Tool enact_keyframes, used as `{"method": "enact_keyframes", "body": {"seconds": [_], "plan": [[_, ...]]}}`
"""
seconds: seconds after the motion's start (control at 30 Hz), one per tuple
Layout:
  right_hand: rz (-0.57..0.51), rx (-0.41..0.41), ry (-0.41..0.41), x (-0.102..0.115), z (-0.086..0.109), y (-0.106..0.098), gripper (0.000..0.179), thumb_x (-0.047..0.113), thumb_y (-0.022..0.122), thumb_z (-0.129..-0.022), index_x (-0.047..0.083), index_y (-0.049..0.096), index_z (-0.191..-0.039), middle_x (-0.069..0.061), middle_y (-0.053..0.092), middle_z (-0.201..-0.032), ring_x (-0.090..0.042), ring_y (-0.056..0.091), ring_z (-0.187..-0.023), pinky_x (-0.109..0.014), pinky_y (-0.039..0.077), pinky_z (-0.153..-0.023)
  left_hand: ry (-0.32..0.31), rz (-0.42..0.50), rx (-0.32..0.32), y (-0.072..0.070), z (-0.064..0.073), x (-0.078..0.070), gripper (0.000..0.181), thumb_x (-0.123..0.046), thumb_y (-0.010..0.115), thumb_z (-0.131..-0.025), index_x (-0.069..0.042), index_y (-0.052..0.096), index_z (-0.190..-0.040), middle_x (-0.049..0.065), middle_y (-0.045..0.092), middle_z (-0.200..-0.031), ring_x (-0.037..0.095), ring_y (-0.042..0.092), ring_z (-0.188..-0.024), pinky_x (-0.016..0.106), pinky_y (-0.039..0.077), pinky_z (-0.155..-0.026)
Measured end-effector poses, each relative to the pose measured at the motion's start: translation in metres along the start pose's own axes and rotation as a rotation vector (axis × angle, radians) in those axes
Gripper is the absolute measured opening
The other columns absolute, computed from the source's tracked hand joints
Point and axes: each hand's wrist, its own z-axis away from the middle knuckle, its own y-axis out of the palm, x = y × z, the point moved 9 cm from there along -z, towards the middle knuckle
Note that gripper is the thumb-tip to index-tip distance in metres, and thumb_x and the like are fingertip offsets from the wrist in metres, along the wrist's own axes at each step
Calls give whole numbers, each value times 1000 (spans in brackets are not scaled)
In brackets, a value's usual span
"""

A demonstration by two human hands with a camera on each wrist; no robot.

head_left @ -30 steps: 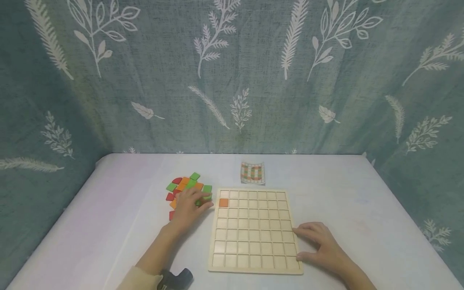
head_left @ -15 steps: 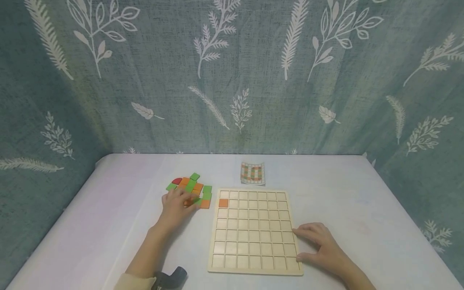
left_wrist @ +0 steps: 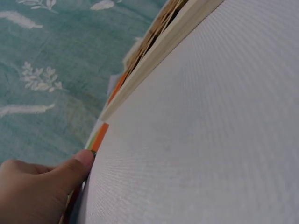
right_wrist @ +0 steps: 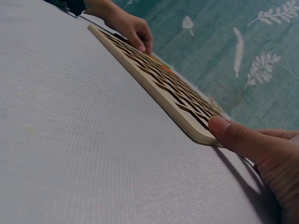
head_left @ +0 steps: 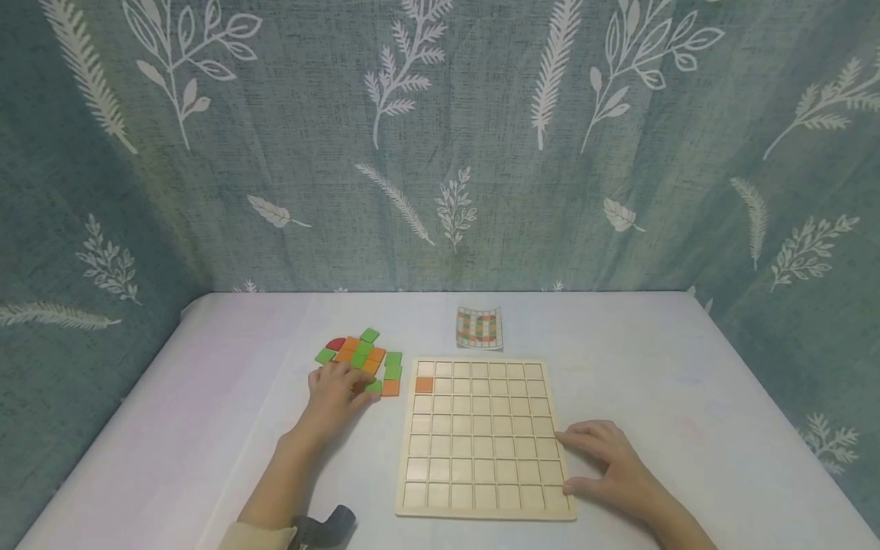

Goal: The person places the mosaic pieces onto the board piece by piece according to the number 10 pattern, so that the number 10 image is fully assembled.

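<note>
My left hand point(head_left: 333, 396) is over a heap of square tiles left of the wooden grid board point(head_left: 484, 514). Its thumb and forefinger pinch a small green tile point(head_left: 373, 387) at the heap's near side. The left wrist view shows the thumb point(left_wrist: 83, 158) against a tile edge, the other fingertips hidden. Some tiles lie covered beneath this hand. On the board, an orange tile point(head_left: 424, 385) fills a cell of the leftmost column, second row from the far side. My right hand point(head_left: 610, 467) touches the board's right edge with relaxed fingers, its thumb point(right_wrist: 219, 126) on the near corner.
Beyond the board lies a small pattern card point(head_left: 479, 328) with coloured squares. A red rounded piece point(head_left: 335, 344) sits among green and orange tiles. A dark wrist strap point(head_left: 326, 528) is on the left wrist. A patterned curtain point(head_left: 440, 153) stands behind the white table point(head_left: 653, 336).
My left hand has drawn back to the left and toward me, away from the board, uncovering green and orange tiles at the heap's right side. The right hand has stayed at the board's edge.
</note>
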Motion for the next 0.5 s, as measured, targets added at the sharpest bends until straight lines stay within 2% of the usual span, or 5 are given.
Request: {"method": "enact_keyframes", "body": {"seconds": [0.23,0.5], "plan": [[-5,6,-7,1,-1,-1,58,39,84,-60,19,68,-112,10,61,-108,-6,47,-103,-22,33,-91,43,1,-13,0,3,-5,31,-28,75,-80,-8,69,-102,1,54,-90,25,41,-97,47,20,-88],[-22,-7,-41,3,-1,-3,59,36,85,-60,17,68,-112,8,61,-108,-6,46,-103,-18,32,-92,112,40,-19,-5,0,-21,31,-28,77,-76,-9,69,-99,-2,53,-84,25,43,-94,49,21,-88]]}}
